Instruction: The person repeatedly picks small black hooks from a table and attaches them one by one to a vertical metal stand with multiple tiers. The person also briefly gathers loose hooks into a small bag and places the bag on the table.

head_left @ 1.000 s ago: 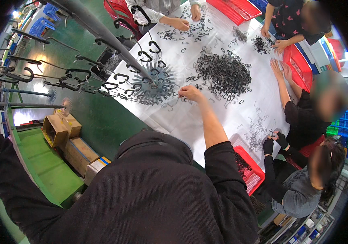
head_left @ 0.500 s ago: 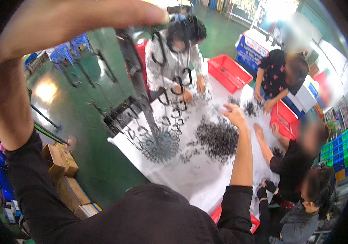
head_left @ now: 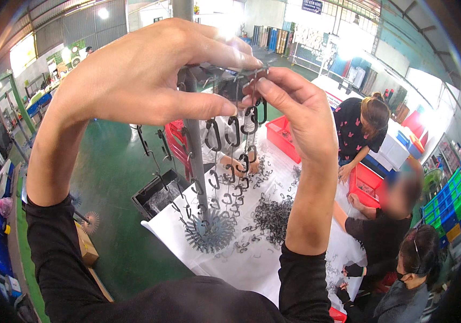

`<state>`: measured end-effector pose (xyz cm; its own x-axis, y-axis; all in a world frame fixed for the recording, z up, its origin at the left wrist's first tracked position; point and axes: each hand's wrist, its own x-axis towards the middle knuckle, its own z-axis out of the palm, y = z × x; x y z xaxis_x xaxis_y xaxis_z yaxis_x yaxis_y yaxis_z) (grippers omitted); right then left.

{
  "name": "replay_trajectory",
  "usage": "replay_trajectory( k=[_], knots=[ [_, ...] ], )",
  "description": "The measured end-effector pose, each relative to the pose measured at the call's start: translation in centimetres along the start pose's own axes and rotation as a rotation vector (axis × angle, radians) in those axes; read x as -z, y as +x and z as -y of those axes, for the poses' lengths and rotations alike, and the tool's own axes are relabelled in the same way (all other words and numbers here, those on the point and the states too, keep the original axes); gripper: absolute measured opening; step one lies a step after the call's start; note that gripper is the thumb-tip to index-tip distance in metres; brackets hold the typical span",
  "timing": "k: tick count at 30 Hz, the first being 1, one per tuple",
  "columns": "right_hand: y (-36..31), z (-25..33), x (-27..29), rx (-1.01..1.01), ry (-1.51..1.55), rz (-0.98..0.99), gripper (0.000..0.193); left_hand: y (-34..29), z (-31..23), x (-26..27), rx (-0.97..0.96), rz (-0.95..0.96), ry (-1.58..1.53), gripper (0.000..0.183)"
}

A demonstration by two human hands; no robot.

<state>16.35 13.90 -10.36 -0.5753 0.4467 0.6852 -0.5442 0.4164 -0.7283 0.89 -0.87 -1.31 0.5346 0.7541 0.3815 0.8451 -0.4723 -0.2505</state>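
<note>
White sheeting covers the table (head_left: 273, 264), strewn with black hooks (head_left: 273, 215). Above it I see the grey rack pole (head_left: 198, 177). My left hand (head_left: 144, 75) and right hand (head_left: 300, 113) pinch one black hook (head_left: 252, 116) at the pole's top.

I've got both arms raised: left hand (head_left: 139, 72) curled at the pole (head_left: 195, 145), right hand (head_left: 295, 116) pinching just beside it.
</note>
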Motion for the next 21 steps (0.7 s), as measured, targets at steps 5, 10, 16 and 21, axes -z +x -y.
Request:
replay_trajectory(
  k=[5,10,16,21],
  knots=[
    [-0.2,0.0,0.7,0.07,-0.121,-0.143,0.015,0.5,0.4,-0.4,-0.015,-0.031,0.0,0.057],
    [-1.9,0.9,2.4,0.127,-0.19,-0.284,0.016,1.1,0.1,-0.7,0.013,-0.016,0.028,0.055],
    [-2.1,1.2,2.7,-0.036,-0.204,-0.077,0.02,1.6,-0.1,-0.6,0.019,0.011,0.007,0.058],
    [-1.7,1.2,1.6,-0.061,-0.089,-0.071,0.021,1.8,0.7,-0.3,-0.08,0.037,-0.004,0.061]
  ],
)
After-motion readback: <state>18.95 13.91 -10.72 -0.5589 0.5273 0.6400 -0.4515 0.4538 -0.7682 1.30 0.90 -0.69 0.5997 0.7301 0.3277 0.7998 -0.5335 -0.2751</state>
